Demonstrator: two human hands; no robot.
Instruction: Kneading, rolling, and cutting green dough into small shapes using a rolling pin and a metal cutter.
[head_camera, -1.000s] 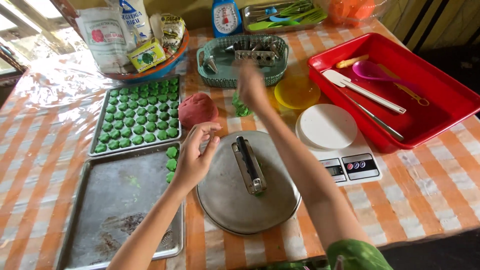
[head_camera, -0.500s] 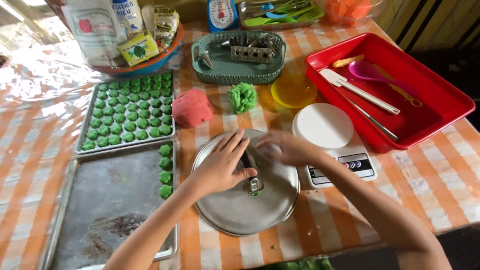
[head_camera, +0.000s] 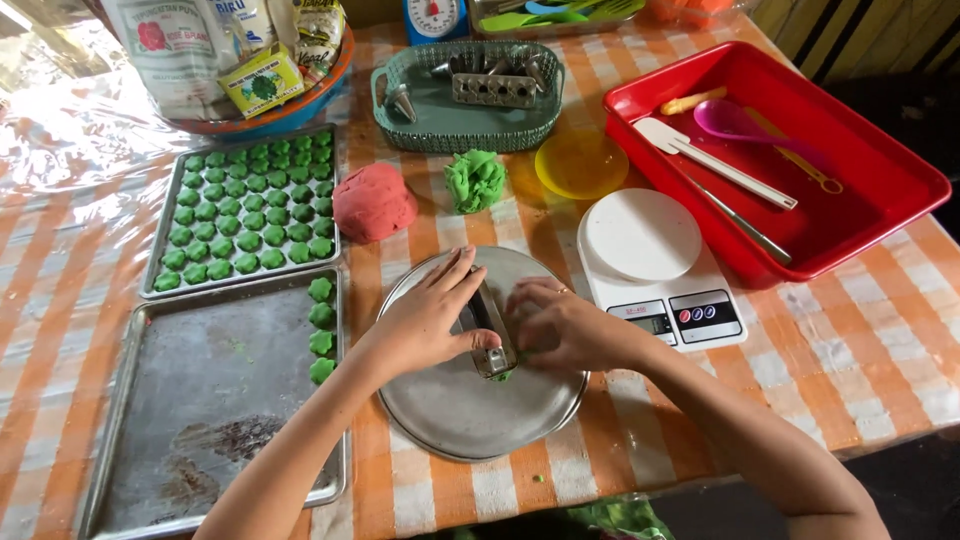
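Metal mould (head_camera: 492, 335) lengthwise away from the person (on round tray (head_camera: 450, 420)), left hand (head_camera: 425, 325) and right hand (head_camera: 565, 330) both clamped on it.

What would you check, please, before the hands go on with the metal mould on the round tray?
1. Left hand steadies the metal mould: ok, thumb and fingers rest on it.
2. Right hand at the mould's near end: ok, fingers curled there.
3. Green dough in the mould: cannot tell how much; only a bit shows at the near end.
4. Round metal tray flat on the table: ok.
5. Space on the near baking sheet: ok, only one column of green pieces along its right edge.
6. Spare green dough lump within reach: ok, beyond the tray beside the red dough.
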